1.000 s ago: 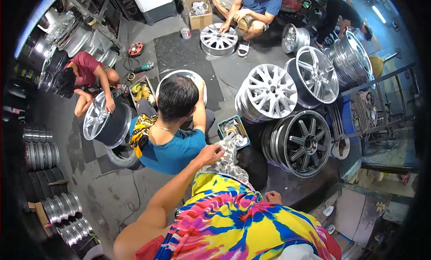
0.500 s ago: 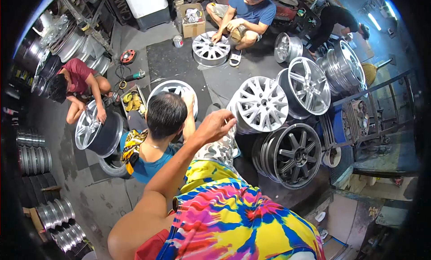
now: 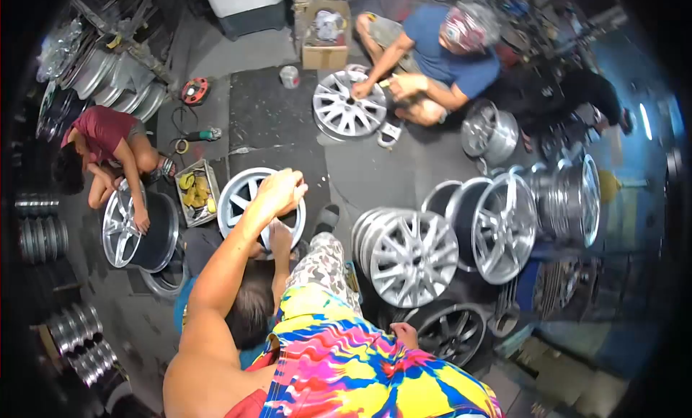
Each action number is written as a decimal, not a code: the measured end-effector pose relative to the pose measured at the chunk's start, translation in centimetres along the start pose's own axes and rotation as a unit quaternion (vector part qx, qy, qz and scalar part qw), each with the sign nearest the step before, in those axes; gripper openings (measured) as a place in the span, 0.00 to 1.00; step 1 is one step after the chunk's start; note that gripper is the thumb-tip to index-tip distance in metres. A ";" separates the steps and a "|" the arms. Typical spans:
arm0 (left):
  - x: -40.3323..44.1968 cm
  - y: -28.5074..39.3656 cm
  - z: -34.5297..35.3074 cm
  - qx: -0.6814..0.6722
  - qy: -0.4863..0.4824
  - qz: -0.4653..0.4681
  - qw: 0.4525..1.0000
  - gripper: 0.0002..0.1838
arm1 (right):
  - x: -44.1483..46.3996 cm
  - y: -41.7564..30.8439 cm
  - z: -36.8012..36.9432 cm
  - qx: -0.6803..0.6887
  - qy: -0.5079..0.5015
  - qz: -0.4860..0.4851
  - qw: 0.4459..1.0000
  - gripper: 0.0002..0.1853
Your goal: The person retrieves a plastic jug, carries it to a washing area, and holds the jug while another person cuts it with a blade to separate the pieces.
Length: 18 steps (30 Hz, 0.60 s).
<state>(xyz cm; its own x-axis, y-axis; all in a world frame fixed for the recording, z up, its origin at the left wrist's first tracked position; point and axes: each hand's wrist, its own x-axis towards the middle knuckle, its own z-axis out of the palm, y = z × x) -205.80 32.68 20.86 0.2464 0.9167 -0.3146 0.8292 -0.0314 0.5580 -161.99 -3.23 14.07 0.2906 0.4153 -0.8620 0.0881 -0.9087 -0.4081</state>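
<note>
Lying left of centre: pale wheel rim (image 3: 239, 200), spokes showing, partly behind the wearer's forearm. Looks rigid, fairly heavy, smooth enough to slip; best gripped two-handed at opposite points of the outer lip. Co-worker's hand (image 3: 280, 238) at its near side. Left hand (image 3: 282, 192) overlaps the rim in view; fingers loosely curled, palm hidden, cannot tell if anything is held. Right hand (image 3: 406, 335) beside the tie-dye shirt (image 3: 375, 346), fingers partly hidden, spread and hold unclear. Dark wheel (image 3: 453, 333) near it; spokes probably give firm handholds, finish may scratch.

Wheel workshop, stacked rims (image 3: 416, 259), power tool (image 3: 209, 134)
</note>
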 end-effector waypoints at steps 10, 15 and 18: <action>4.5 -8.0 0.4 -0.060 -0.111 -0.088 0.988 0.14 | 15.0 -27.4 2.7 -0.027 -0.047 -0.141 0.988 0.09; 3.6 -6.9 -2.8 -0.109 -0.101 -0.110 0.983 0.16 | 19.6 -29.2 5.9 -0.076 -0.050 -0.130 0.987 0.08; 4.1 -7.8 -5.2 -0.159 -0.084 -0.185 0.966 0.16 | 21.4 -30.5 6.6 -0.108 -0.081 -0.084 0.987 0.07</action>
<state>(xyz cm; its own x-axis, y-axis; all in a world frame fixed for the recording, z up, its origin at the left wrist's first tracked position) -213.82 38.71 19.22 0.0623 0.7636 -0.6426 0.6860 0.4349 0.5833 -164.78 33.64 6.05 0.1005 0.5459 -0.8318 0.3290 -0.8072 -0.4901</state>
